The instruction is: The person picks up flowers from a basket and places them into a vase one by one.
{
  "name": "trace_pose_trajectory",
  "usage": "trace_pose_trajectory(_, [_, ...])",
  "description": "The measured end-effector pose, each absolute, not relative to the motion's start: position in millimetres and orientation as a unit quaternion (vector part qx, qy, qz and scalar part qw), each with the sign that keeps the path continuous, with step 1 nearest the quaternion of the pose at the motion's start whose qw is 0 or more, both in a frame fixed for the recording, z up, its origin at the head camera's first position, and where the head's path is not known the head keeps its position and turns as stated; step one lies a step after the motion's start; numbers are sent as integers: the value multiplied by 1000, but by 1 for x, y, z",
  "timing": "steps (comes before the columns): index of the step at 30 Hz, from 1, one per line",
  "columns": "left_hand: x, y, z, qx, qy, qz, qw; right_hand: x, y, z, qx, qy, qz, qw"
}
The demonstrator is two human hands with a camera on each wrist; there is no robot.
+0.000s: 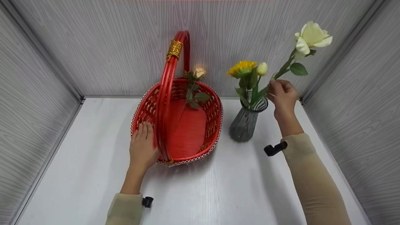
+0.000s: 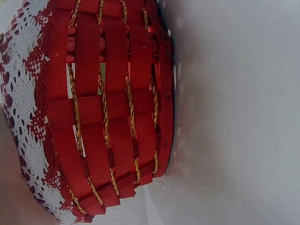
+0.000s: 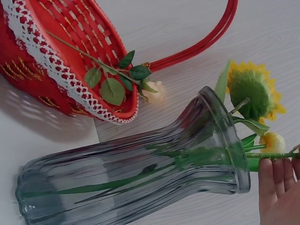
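Note:
My right hand (image 1: pixel 284 95) pinches the stem of a white rose (image 1: pixel 312 37) just to the right of a grey ribbed glass vase (image 1: pixel 243 125). In the right wrist view, the stem (image 3: pixel 276 155) runs from the fingertips into the vase mouth. A sunflower (image 1: pixel 242 68) and a white tulip (image 1: pixel 262 69) stand in the vase. My left hand (image 1: pixel 143 145) rests on the near left rim of a red woven basket (image 1: pixel 187 131), its fingers stretched out along the inner side. A peach rose (image 1: pixel 199 72) leans inside the basket, its bloom above the back rim.
The basket's tall red handle (image 1: pixel 167 84), wrapped in gold cord, arches over it beside my left hand. White lace (image 2: pixel 28 112) trims the rim. All stands on a white table (image 1: pixel 200 193), with grey wood-patterned panels (image 1: pixel 109 47) behind and at both sides.

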State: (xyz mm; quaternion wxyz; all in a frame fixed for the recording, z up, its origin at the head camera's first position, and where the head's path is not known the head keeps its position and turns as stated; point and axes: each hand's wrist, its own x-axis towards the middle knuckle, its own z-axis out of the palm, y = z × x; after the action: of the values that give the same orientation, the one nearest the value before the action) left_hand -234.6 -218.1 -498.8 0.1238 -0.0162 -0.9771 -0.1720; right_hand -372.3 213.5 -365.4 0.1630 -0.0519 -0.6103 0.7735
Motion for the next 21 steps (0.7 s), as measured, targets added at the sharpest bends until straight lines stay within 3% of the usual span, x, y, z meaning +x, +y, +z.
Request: trace_pose_trajectory(21, [-236, -217, -500, -13, -977, -172, 124, -369, 214, -365, -23, -711, 695, 101])
